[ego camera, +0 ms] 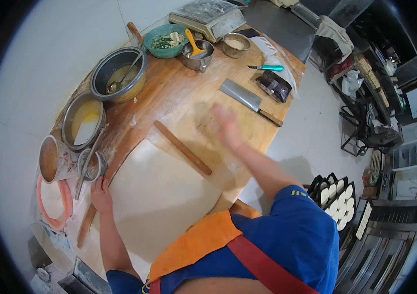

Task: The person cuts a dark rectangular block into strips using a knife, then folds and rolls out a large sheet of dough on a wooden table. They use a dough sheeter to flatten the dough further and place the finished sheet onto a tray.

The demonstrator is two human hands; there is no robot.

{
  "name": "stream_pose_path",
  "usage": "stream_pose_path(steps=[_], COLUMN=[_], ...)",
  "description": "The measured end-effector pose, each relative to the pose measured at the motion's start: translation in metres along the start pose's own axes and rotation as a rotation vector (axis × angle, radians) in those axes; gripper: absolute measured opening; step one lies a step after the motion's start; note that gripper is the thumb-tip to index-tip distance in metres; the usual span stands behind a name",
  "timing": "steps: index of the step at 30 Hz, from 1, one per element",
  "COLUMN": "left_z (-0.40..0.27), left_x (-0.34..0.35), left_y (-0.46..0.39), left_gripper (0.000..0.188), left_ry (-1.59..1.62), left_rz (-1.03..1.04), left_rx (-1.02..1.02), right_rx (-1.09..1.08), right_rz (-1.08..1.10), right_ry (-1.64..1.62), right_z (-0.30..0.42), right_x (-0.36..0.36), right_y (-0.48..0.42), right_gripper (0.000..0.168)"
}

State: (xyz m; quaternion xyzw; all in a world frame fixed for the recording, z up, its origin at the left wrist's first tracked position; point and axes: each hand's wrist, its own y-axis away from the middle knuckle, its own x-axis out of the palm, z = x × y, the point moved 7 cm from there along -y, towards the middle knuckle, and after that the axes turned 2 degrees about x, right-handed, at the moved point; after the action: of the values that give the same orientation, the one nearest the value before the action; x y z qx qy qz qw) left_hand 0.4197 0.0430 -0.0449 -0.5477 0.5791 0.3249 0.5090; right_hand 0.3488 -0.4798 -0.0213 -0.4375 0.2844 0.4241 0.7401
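Observation:
A broad sheet of pale dough (171,187) covers the wooden worktop in front of me. Along its left edge lies a long wooden rolling pin (123,154), and my left hand (102,196) is closed over it. My right hand (227,123), blurred by motion, is above the bare wood beyond the sheet. No object shows in it, but its fingers are too smeared to make out. A shorter wooden rolling pin (182,147) lies slantwise at the sheet's far edge, left of my right forearm. A cleaver (241,95) rests flat beyond my right hand.
Along the wall stand a pot with a ladle (118,73), a pot of yellow liquid (83,119), a green bowl (165,41), a metal cup with a yellow-handled scraper (197,58) and a scale (208,18). A teal-handled knife (271,68) lies near a dark packet (274,85). Filled moulds (335,198) stand right.

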Motion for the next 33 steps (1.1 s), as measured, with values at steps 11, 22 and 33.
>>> stream_pose_path(steps=[11,22,33], left_z=[-0.009,-0.242,-0.264], left_x=[0.012,0.079,0.07], left_y=[-0.016,0.019,0.082], left_gripper=[0.029,0.072,0.063], left_ry=[-0.095,-0.001,0.131], left_rz=[0.382,0.26,0.086], left_rx=[-0.155,0.047,0.055], right_rx=[0.124,0.103,-0.078], right_rz=[0.692,0.394,0.776], right_ry=[0.944,0.667,-0.184], right_z=[-0.375,-0.338,0.049], right_x=[-0.054,-0.099,0.037], right_y=[-0.197,-0.202,-0.009], right_gripper=[0.029,0.033,0.061])
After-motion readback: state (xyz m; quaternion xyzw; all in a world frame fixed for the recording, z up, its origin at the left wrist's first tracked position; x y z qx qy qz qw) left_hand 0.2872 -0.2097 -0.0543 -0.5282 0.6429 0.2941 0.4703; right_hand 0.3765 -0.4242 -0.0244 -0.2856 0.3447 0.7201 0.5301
